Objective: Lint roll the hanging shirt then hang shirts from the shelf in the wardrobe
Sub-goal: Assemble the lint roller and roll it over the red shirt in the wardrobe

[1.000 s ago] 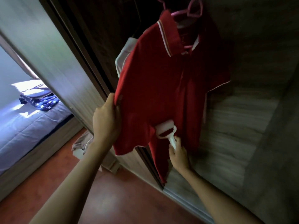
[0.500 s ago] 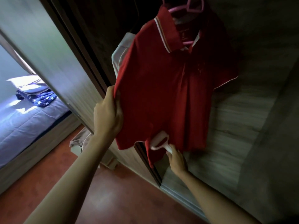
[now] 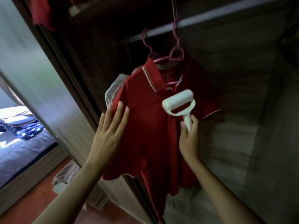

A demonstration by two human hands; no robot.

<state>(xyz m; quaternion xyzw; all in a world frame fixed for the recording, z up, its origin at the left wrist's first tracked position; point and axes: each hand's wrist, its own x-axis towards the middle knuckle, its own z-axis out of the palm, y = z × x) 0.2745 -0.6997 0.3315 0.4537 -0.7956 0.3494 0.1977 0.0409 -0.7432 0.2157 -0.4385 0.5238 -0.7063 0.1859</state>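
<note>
Against chest of red short-sleeved polo shirt [image 3: 145,126] on pink hanger [image 3: 177,53]: white lint roller [image 3: 178,102], handle gripped by right hand [image 3: 188,139]; left hand [image 3: 108,133] flat, fingers spread, on shirt's side.

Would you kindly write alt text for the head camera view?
A right hand holds a white lint roller against a red polo shirt on a pink hanger in a wardrobe, while the left hand lies flat on it.

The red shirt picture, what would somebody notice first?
A red polo shirt on a pink plastic hanger fills the middle of the wardrobe. The right hand holds a white lint roller against its chest, while the left hand lies flat on its side.
</note>
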